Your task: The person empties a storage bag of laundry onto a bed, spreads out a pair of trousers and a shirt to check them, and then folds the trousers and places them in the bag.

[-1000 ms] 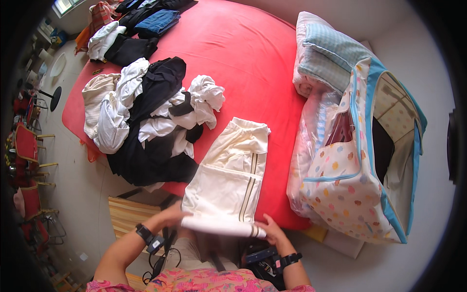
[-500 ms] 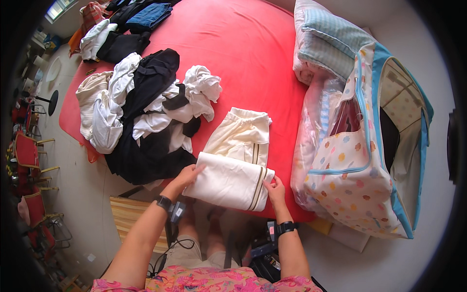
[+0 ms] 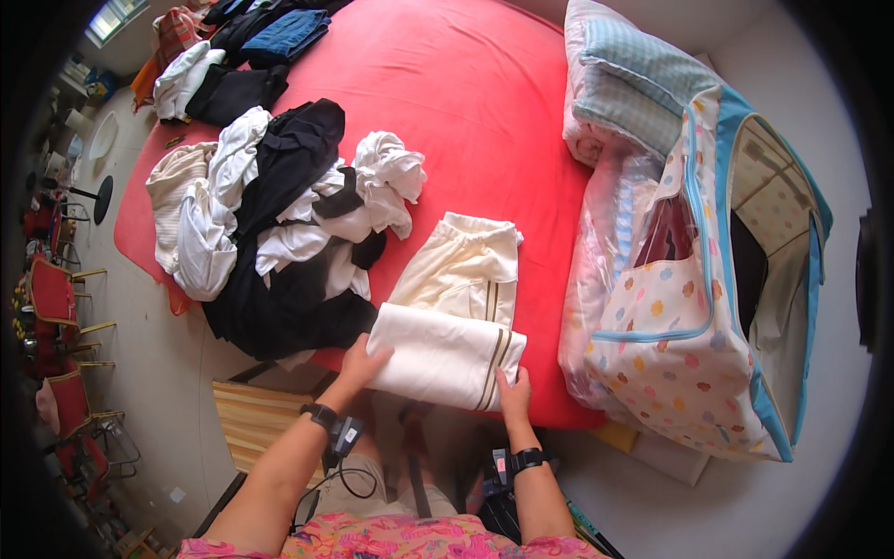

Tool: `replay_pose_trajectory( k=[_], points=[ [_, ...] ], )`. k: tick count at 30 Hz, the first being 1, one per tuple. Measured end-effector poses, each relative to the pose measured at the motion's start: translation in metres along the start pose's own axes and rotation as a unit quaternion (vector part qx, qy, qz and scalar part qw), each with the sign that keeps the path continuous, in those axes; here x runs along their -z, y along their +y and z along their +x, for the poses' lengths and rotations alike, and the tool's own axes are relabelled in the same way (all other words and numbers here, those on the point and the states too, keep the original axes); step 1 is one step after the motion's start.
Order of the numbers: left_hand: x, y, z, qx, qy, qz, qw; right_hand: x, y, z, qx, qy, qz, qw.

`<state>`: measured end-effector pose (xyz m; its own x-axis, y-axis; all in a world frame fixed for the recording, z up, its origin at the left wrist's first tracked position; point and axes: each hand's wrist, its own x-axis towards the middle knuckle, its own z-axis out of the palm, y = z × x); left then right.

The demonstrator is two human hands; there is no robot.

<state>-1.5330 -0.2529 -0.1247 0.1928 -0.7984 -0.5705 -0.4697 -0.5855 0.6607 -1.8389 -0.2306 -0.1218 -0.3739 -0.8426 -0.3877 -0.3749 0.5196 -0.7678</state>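
Observation:
Cream-white trousers [image 3: 445,347] with dark stripes down the side lie on the red bed, the gathered elastic waistband pointing away from me. Their leg part is doubled over toward the waist, making a flat panel at the bed's near edge. My left hand [image 3: 361,365] grips the left end of this folded panel, thumb on top and the other fingers mostly hidden. At the near right corner, beside the stripes, my right hand [image 3: 514,393] pinches the cloth between thumb and fingers.
A heap of black and white clothes [image 3: 279,214] lies left of the trousers. Folded garments [image 3: 233,93] and jeans [image 3: 284,35] sit farther back. To the right stand a floral storage bag [image 3: 661,373], unzipped, and pillows [image 3: 633,84]. A wooden stool [image 3: 251,419] is below the bed's edge.
Both hands have shifted slightly toward me along the panel's ends, the right one also inward to the near corner. My left thumb now lies over the cloth. The trousers stay folded.

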Motion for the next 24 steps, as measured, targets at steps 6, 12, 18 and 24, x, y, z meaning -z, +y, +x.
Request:
replay_pose_trajectory(
  k=[6,12,18,24],
  points=[
    [-0.001,-0.016,-0.005,-0.028,0.084,0.096,0.991,0.012,0.034,-0.011,-0.064,-0.039,0.016,0.997],
    [0.025,0.003,0.001,0.117,-0.13,-0.024,0.984,0.016,0.044,-0.012,-0.186,-0.108,0.152,0.965],
    [0.038,-0.006,-0.001,0.111,-0.255,-0.158,0.948,0.028,0.025,-0.013,-0.269,-0.242,0.21,0.908],
    [0.062,-0.022,-0.049,0.163,-0.362,-0.121,0.91,0.045,0.027,-0.07,-0.392,-0.32,0.165,0.847]
  ],
)
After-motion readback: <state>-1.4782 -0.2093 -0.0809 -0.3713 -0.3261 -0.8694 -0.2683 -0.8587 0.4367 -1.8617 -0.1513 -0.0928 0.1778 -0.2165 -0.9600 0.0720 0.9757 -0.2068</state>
